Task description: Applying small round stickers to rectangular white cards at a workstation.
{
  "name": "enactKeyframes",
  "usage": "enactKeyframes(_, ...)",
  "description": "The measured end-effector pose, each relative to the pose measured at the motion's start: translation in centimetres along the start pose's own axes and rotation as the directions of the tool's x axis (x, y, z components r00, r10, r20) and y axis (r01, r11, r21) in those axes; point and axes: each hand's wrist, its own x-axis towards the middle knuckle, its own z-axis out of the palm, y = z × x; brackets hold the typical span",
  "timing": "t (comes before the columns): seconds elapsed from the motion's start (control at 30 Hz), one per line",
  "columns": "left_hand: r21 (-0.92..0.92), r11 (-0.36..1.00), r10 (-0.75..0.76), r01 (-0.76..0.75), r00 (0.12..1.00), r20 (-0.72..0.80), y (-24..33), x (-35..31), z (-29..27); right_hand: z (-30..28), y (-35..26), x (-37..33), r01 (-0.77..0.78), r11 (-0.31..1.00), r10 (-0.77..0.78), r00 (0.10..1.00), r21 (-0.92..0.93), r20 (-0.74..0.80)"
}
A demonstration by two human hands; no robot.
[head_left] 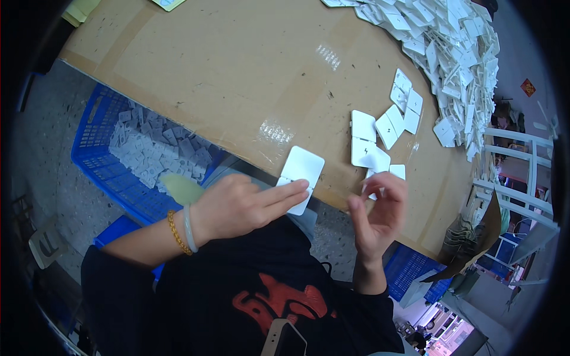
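My left hand [237,203] holds a white rounded plastic panel [304,163] at the table's near edge. Its index and middle fingers lie across the panel's lower part, over the seam; the thumb is hidden. To the right, my right hand [383,210] is raised with curled fingers, the thumb a little apart, and nothing visible between them. Just beyond its fingertips, more white panels [363,126] lie on the cardboard-covered table [225,71], some overlapping. One panel [389,126] bears a small dark mark and rests at an angle beside the others.
A large heap of white panels [457,65] covers the far right. Left below the table edge stands a blue crate [89,151] of small pale pieces. Another blue crate [409,270] sits below at right, near a metal rack [516,202]. A phone-like device [288,341] hangs at my chest.
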Motion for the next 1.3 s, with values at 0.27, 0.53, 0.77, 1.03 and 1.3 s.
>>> enactKeyframes(0.27,0.029,0.995,0.103,-0.101,0.991,-0.090,-1.3,-1.3,1.4,3.3,0.3,2.5,-0.651,0.685,0.542,0.755,0.326,0.369)
enactKeyframes(0.53,0.007,0.992,0.124,-0.124,0.986,-0.113,-1.6,-1.2,1.6,3.9,0.0,3.0,-0.677,0.684,0.570,0.729,0.272,0.378)
enactKeyframes(0.77,-0.014,0.994,0.108,-0.110,0.989,-0.101,-1.5,-1.2,1.5,4.0,0.0,3.2,-0.680,0.690,0.575,0.722,0.247,0.384)
enactKeyframes(1.03,-0.008,0.994,0.110,-0.111,0.989,-0.096,-1.6,-1.2,1.5,4.1,-0.2,3.1,-0.662,0.720,0.573,0.736,0.207,0.360)
enactKeyframes(1.3,-0.005,0.994,0.111,-0.111,0.990,-0.086,-1.6,-1.2,1.6,4.4,-0.2,2.5,-0.645,0.745,0.581,0.753,0.171,0.309)
